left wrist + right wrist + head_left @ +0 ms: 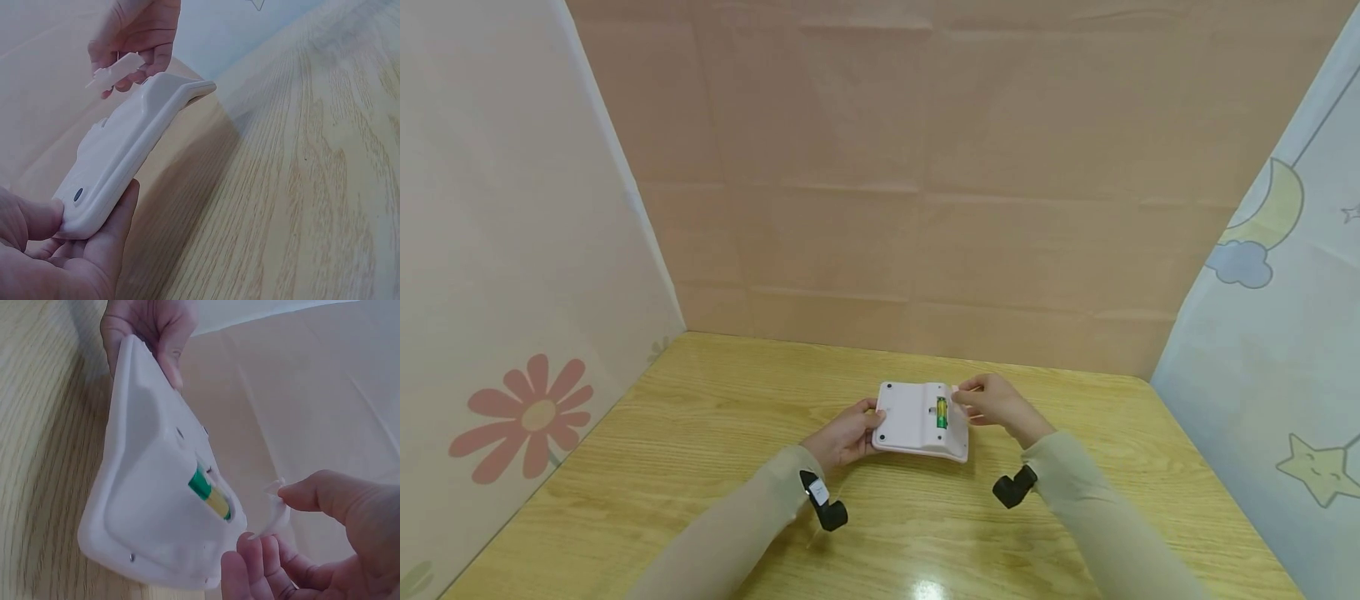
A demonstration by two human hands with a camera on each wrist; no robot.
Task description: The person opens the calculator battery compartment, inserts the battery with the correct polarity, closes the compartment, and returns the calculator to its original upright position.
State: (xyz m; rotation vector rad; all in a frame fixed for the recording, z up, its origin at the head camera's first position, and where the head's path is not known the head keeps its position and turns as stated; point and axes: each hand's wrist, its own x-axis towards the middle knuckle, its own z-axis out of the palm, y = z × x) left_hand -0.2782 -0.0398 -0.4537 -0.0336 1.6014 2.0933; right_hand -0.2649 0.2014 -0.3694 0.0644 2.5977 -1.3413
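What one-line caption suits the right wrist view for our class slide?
Right hand pinches a small cover; left hand grips the pale device, its battery exposed.

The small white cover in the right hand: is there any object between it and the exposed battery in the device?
Nothing visible stands between the cover and the battery. The left hand grips the device at its opposite end, away from that gap.
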